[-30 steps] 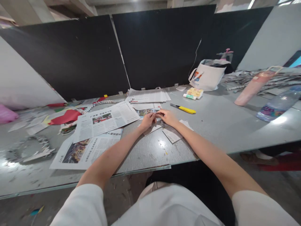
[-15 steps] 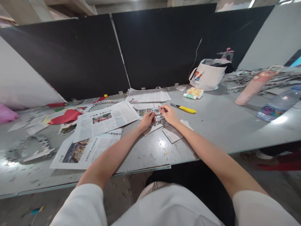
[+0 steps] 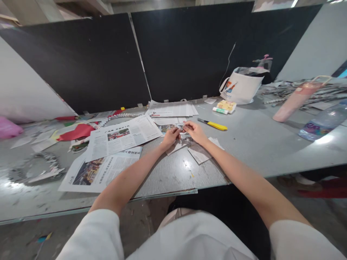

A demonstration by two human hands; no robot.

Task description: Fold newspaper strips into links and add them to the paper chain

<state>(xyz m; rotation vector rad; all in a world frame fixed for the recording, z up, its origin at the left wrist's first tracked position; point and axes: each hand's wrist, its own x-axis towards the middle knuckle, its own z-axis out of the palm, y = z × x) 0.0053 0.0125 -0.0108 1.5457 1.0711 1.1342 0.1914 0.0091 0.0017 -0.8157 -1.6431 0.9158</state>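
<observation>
My left hand [image 3: 171, 138] and my right hand [image 3: 194, 131] meet over the middle of the table. Between their pinched fingertips is a small piece of paper [image 3: 181, 128], partly hidden by the fingers. Both hands are closed on it. Below them lie cut pieces of newspaper, one of them a folded newspaper piece [image 3: 200, 154] under my right wrist. A printed newspaper strip [image 3: 164, 128] shows just behind my left hand. The yellow utility knife [image 3: 217, 125] rests to the right of my right hand, touched by neither.
Large newspaper sheets [image 3: 123, 135] cover the table left of my hands. More paper [image 3: 173, 109] lies behind. A glue stick [image 3: 220, 110], a white bag [image 3: 241, 86], a pink tumbler [image 3: 295, 103] and a plastic bottle [image 3: 320, 124] stand or lie to the right. A woven paper ring [image 3: 50, 164] lies far left.
The paper between my fingertips now looks bent up and narrower, where it lay flatter before. My hands stay in nearly the same place, and the view has shifted slightly.
</observation>
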